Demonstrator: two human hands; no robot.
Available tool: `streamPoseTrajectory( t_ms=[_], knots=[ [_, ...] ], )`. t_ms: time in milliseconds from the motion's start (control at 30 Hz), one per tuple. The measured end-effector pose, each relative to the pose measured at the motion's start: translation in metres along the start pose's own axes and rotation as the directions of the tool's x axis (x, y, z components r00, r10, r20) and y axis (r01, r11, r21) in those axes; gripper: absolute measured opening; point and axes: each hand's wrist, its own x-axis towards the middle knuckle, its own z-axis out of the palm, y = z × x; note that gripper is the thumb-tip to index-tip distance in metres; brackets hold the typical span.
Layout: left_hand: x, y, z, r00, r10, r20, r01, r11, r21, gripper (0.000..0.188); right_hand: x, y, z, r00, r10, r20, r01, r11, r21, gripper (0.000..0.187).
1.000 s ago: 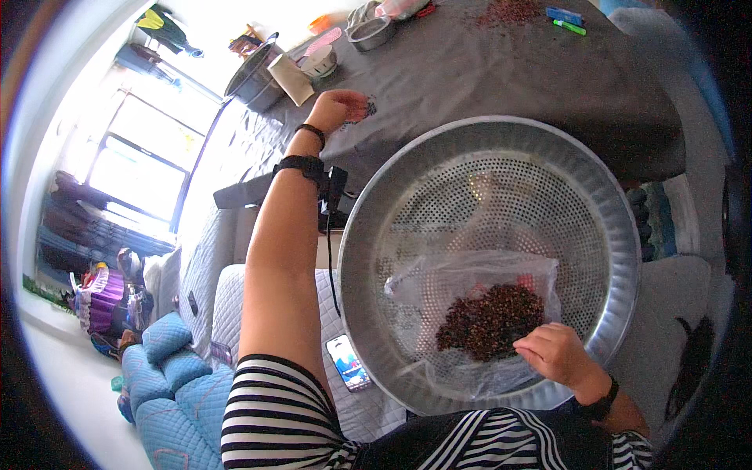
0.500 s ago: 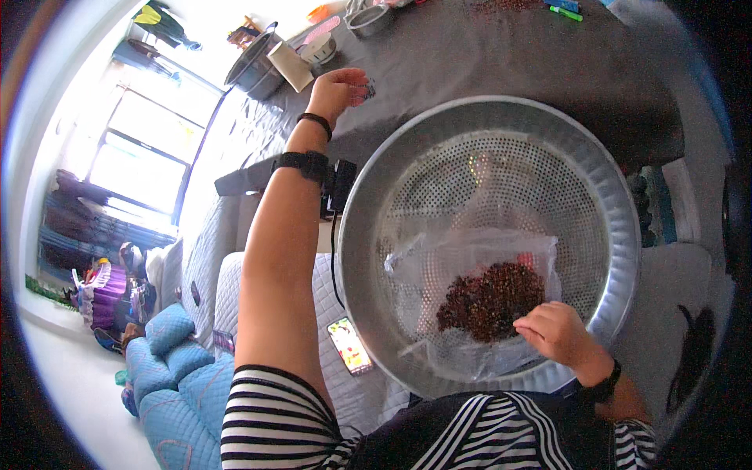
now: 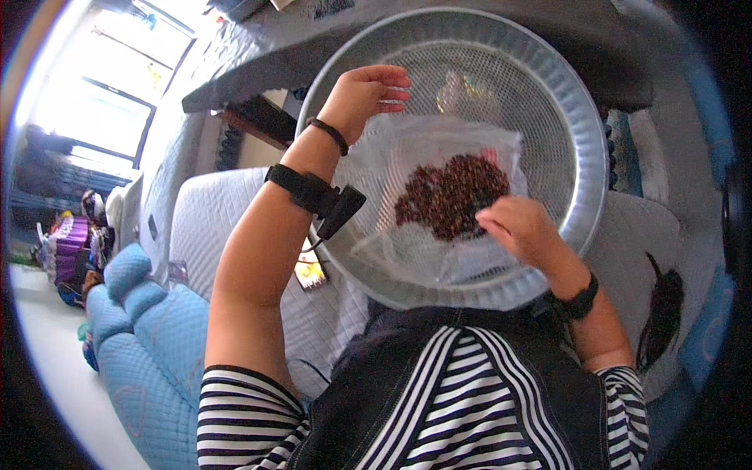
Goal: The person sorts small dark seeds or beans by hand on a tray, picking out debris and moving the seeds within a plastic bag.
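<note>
A large round perforated metal tray [image 3: 586, 141] lies in front of my striped shirt. In it is a clear plastic bag [image 3: 407, 141] spread flat, with a pile of dark red-brown beans [image 3: 450, 192] on it. My left hand [image 3: 362, 92] hovers over the tray's upper left, just above the bag's top edge, fingers curled together with nothing visible in them. A black band with a cable sits on that forearm. My right hand [image 3: 521, 229] rests on the bag at the pile's lower right edge, fingers bent down toward the beans. What they grip is hidden.
A grey-covered table [image 3: 258, 55] runs along the top, beyond the tray. A phone with a lit screen [image 3: 311, 272] lies on the white quilted seat [image 3: 219, 211] to my left. Blue cushions [image 3: 149, 329] and a bright window [image 3: 94, 117] are farther left.
My left hand has come back from the table's far side and now hangs over the tray by the bag. The tray looks nearer and higher. My right hand stays at the beans.
</note>
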Motion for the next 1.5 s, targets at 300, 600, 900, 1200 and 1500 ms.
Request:
streamPoseTrajectory(
  t_ms=[300,600,900,1200,1500],
  knots=[
    [-0.058,-0.076,0.047,0.998,-0.027,-0.06,0.007,0.95,-0.311,0.026,-0.004,-0.012,-0.007,0.999,-0.042,0.009,0.043,0.997,-0.069,0.011],
    [-0.088,-0.084,0.042,0.97,-0.201,-0.134,0.103,0.846,-0.523,0.022,-0.015,-0.02,-0.007,0.999,-0.038,0.017,0.04,0.994,-0.099,0.012],
    [-0.069,-0.112,0.049,0.962,-0.111,-0.248,0.013,0.93,-0.367,0.026,-0.014,-0.018,-0.003,0.999,-0.026,0.018,0.028,0.995,-0.099,0.013],
    [-0.059,-0.132,0.048,0.82,0.48,-0.311,-0.297,0.823,0.485,0.024,0.011,-0.017,-0.024,0.994,-0.078,0.075,0.09,0.983,-0.162,0.014],
    [-0.061,-0.129,0.05,0.852,0.379,-0.361,-0.271,0.909,0.317,0.023,0.038,-0.001,-0.006,0.993,0.001,-0.114,-0.026,0.976,-0.217,0.017]
  ],
)
